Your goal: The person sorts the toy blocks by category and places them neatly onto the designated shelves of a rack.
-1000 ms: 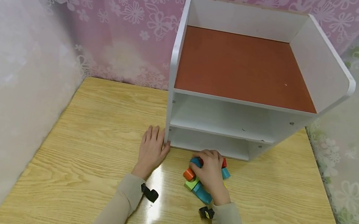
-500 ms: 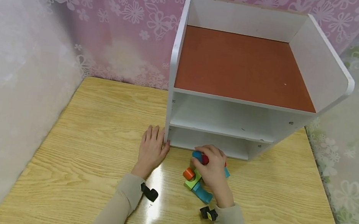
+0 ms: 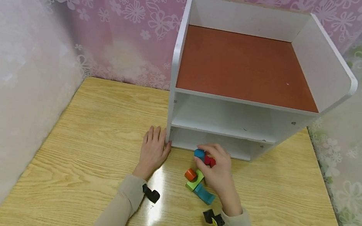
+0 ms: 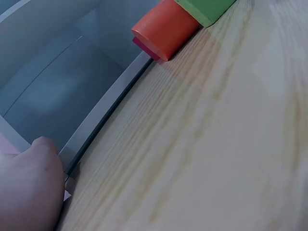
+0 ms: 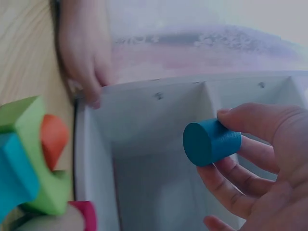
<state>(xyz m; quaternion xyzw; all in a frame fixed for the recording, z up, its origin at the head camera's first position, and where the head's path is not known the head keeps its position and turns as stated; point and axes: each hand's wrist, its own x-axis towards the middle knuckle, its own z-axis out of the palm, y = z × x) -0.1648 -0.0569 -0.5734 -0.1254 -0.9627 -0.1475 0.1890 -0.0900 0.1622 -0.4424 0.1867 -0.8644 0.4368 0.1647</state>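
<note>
A blue cylinder block (image 5: 211,142) is pinched between the thumb and fingers of my right hand (image 3: 220,173), held off the table in front of the small white shelf unit (image 3: 229,98). My left hand (image 3: 153,152) lies with extended fingers on the table beside the shelf's left side, its thumb at the front corner. Below the right hand sit an orange cylinder (image 3: 191,174), a green block with a curved notch (image 3: 194,183) and a blue curved block (image 3: 204,194). Red blocks (image 3: 211,162) show partly behind the right fingers; anything under the palm is hidden.
The wooden table (image 3: 110,118) extends left and right of the shelf. A pink floral curtain (image 3: 127,23) hangs behind, with pale cloth at both sides. The shelf has a brown top board (image 3: 244,67) and two compartments below. A black strap device (image 3: 150,194) is on the left wrist.
My right hand has picked up the blue cylinder from the block group and drawn it up toward the shelf, tilting. The left hand has stayed in place.
</note>
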